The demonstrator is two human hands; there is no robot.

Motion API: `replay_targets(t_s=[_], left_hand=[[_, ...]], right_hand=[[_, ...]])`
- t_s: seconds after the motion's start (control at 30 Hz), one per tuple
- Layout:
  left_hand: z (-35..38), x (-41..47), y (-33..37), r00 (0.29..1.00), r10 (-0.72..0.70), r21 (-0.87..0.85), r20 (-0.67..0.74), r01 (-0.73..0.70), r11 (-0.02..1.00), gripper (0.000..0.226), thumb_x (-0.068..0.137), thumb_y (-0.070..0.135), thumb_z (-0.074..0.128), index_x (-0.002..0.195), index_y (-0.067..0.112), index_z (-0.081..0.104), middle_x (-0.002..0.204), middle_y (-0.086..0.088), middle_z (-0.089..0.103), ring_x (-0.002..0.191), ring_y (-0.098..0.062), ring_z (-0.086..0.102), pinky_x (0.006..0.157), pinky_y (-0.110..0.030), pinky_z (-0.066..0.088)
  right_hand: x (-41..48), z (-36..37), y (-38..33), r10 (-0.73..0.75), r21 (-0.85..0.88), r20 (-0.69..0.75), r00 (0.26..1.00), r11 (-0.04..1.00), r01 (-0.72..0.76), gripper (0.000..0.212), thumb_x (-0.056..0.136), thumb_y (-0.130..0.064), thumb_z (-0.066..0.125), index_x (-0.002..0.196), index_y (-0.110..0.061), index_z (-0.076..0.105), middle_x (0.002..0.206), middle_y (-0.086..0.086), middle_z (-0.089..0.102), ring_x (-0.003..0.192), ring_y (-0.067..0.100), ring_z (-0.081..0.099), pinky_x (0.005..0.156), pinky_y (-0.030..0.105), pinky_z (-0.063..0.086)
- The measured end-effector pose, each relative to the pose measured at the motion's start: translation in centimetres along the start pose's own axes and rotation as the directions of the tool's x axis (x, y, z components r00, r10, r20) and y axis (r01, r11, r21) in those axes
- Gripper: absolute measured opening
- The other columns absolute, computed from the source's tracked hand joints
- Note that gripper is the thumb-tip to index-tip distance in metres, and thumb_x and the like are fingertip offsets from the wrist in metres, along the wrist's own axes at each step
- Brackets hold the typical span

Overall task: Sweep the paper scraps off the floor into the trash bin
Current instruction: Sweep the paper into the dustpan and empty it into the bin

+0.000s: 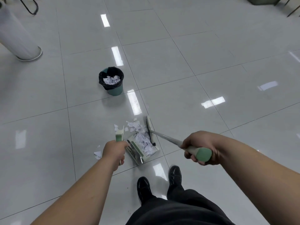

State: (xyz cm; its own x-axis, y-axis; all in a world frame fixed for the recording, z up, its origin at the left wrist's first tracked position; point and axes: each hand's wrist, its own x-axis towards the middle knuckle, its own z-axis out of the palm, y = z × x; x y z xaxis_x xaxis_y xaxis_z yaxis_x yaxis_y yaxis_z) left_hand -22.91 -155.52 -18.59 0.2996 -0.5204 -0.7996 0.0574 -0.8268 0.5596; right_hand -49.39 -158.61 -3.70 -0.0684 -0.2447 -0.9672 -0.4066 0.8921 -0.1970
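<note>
Scraps [139, 129] are lying between the broom [149, 125] head and the dustpan [138, 153] mouth, just ahead of both hands. The right hand [198, 147] is clenching the broom handle. The left hand [113, 151] is gripping the dustpan handle, partly hiding it. Stray bits [97, 154] are sitting left of it, and the bin [113, 90] is standing well beyond.

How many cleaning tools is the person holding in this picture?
2. The dustpan stands on the floor, its handle held by the left hand. The broom, held by the right hand, has its head against the paper scraps. No other tool shows.
</note>
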Motion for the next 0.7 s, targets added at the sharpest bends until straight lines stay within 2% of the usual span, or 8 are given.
replay_targets(t_s=[0.1, 0.3, 0.5, 0.6, 0.7], left_hand=[[-0.7, 0.1, 0.1, 0.999, -0.01, -0.064, -0.035, 0.008, 0.998, 0.016, 0.089, 0.012, 0.066, 0.08, 0.012, 0.053, 0.059, -0.005, 0.037, 0.045, -0.019, 0.033, 0.045, -0.022, 0.031], [-2.6, -0.7, 0.7, 0.996, -0.014, -0.179, -0.088, -0.002, 0.984, 0.014, 0.09, 0.012, 0.067, 0.081, 0.012, 0.056, 0.058, -0.004, 0.04, 0.046, -0.018, 0.035, 0.046, -0.022, 0.032], [-4.5, -2.2, 2.3, 0.993, -0.01, -0.281, -0.12, -0.025, 0.959, 0.011, 0.09, 0.012, 0.067, 0.086, 0.013, 0.057, 0.054, -0.002, 0.039, 0.043, -0.016, 0.034, 0.046, -0.021, 0.033], [-5.2, -2.7, 3.8, 0.989, -0.001, -0.321, -0.148, -0.047, 0.946, 0.01, 0.091, 0.012, 0.066, 0.086, 0.014, 0.057, 0.052, -0.001, 0.04, 0.042, -0.015, 0.034, 0.046, -0.022, 0.033], [-5.4, -3.1, 5.9, 0.982, 0.002, -0.358, -0.187, -0.07, 0.931, 0.012, 0.092, 0.012, 0.066, 0.085, 0.014, 0.056, 0.052, -0.001, 0.04, 0.042, -0.015, 0.033, 0.047, -0.023, 0.033]], right_hand=[[-0.8, -0.9, -1.0, -0.031, -0.025, -0.046, 0.998, 0.999, 0.029, 0.007, 0.094, -0.015, 0.058, 0.098, -0.009, 0.058, 0.065, 0.008, 0.06, 0.034, 0.014, 0.052, 0.036, 0.016, 0.037], [-1.2, -1.6, -2.2, -0.109, -0.079, -0.148, 0.983, 0.992, 0.098, 0.007, 0.094, -0.009, 0.059, 0.1, -0.005, 0.058, 0.081, 0.016, 0.06, 0.032, 0.015, 0.054, 0.036, 0.016, 0.041], [0.3, -2.0, -5.1, -0.168, -0.118, -0.175, 0.97, 0.982, 0.149, 0.008, 0.094, -0.006, 0.057, 0.102, -0.005, 0.058, 0.087, 0.016, 0.059, 0.031, 0.015, 0.056, 0.036, 0.016, 0.042], [1.7, -2.3, -7.1, -0.188, -0.129, -0.161, 0.969, 0.977, 0.168, 0.001, 0.091, -0.007, 0.057, 0.092, -0.006, 0.057, 0.081, 0.015, 0.06, 0.034, 0.017, 0.055, 0.042, 0.016, 0.042], [3.4, -2.7, -9.6, -0.175, -0.134, -0.131, 0.976, 0.978, 0.157, 0.004, 0.088, -0.009, 0.057, 0.091, -0.007, 0.057, 0.071, 0.013, 0.062, 0.044, 0.02, 0.055, 0.051, 0.021, 0.041]])
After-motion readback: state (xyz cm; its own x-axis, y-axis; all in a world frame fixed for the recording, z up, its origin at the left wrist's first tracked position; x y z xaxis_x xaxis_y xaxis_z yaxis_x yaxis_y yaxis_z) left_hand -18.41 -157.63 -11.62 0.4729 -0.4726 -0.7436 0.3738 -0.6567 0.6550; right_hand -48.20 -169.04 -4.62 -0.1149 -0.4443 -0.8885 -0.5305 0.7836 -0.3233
